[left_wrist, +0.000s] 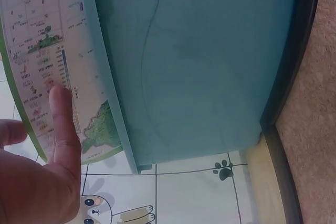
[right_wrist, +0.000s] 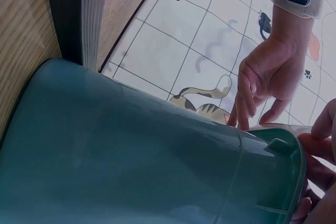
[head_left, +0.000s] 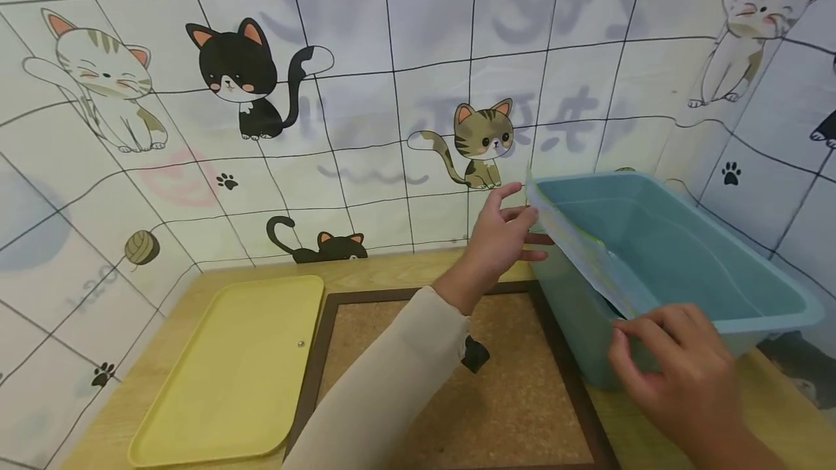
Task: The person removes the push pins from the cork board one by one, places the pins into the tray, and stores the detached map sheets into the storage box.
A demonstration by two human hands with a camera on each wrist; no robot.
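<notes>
A thin printed sheet (head_left: 575, 245) with a green edge stands tilted along the left rim of a blue-green plastic bin (head_left: 562, 318). My left hand (head_left: 490, 245) is at its far end, fingers spread and thumb at the edge. In the left wrist view, one straight finger (left_wrist: 63, 114) of that hand lies against the face with small text and pictures. At the near end, my right hand (head_left: 686, 368) pinches the sheet's corner between thumb and forefinger, just over the bin rim. The right wrist view has these fingers (right_wrist: 320, 145) close by the rim, the sheet mostly hidden there.
Left of the bin lies a cork board (head_left: 516, 397) in a dark brown frame, partly under my left sleeve (head_left: 392, 383). Farther left is a yellow tray (head_left: 235, 368). A wall covering with cartoon cats (head_left: 483, 143) rises behind the wooden table (head_left: 385, 267).
</notes>
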